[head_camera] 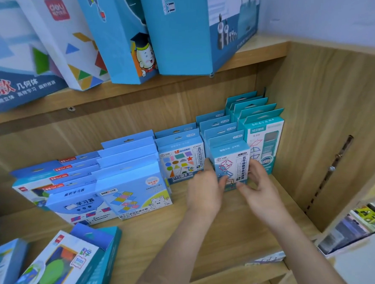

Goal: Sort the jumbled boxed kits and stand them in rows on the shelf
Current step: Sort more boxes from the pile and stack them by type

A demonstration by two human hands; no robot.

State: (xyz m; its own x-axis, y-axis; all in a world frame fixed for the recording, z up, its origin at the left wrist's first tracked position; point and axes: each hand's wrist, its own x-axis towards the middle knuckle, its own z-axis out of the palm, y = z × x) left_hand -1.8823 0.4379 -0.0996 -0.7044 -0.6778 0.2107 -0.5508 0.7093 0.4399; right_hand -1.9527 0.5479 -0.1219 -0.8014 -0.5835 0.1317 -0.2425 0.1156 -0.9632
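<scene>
Wooden shelf [230, 237] has rows of kits [181, 161]; left hand [203, 187] and right hand [260, 185] hold one box [231, 161] upright near its right end.

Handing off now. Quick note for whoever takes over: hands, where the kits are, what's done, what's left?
Hands: left hand and right hand both hold the frame-kit box, one on each side. It stands upright at the front of its row, second from the right.
Done: several rows of boxes stand on the shelf, from the teal row by the right wall to the learner-kit row on the left.
Left: loose boxes lie jumbled at the lower-left front. Sort them and stand them in rows.
</scene>
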